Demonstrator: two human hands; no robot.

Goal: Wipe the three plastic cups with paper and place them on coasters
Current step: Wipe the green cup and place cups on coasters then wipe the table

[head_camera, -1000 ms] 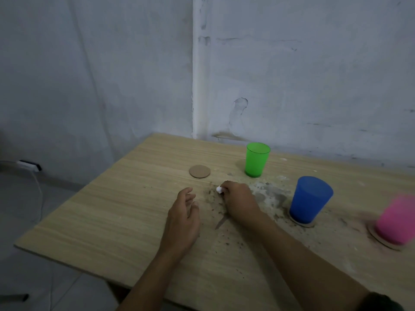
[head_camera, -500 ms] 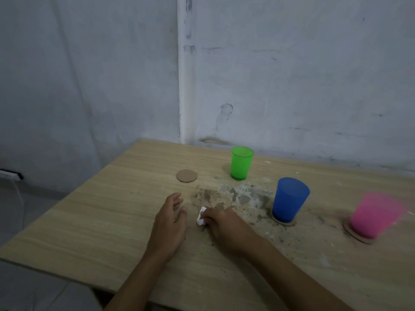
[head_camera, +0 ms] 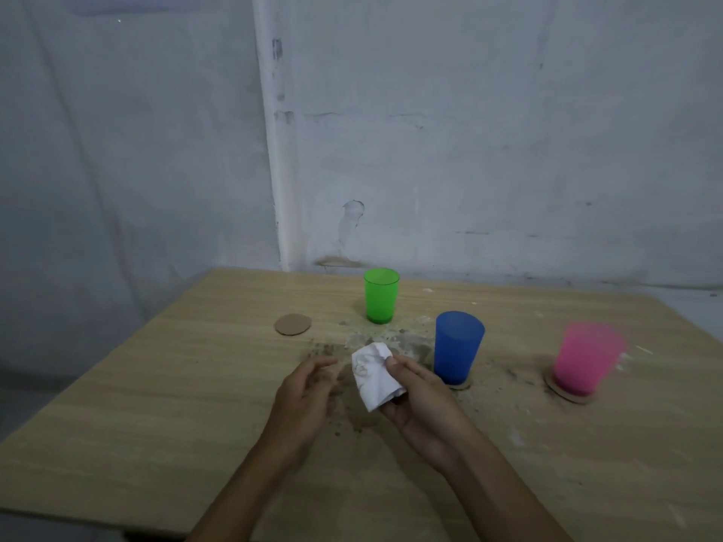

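My right hand (head_camera: 420, 400) holds a crumpled white paper (head_camera: 374, 375) above the table, thumb on top. My left hand (head_camera: 307, 393) hovers just left of the paper with fingers apart and holds nothing. A green cup (head_camera: 380, 295) stands upright on the bare wood at the back. A blue cup (head_camera: 457, 346) stands on a coaster (head_camera: 461, 384) right of the paper. A pink cup (head_camera: 587, 357) sits on another coaster (head_camera: 567, 393) at the far right. A bare round brown coaster (head_camera: 292, 324) lies left of the green cup.
The wooden table (head_camera: 156, 404) carries a patch of dirt and crumbs (head_camera: 395, 338) between the green and blue cups, with specks near my hands. A white wall with a corner pillar (head_camera: 274, 150) stands behind. The table's left edge runs diagonally.
My right hand has lifted the paper off the table and pulled it toward me, so it shows unfolded. My left hand rose beside it. The cups have not moved.
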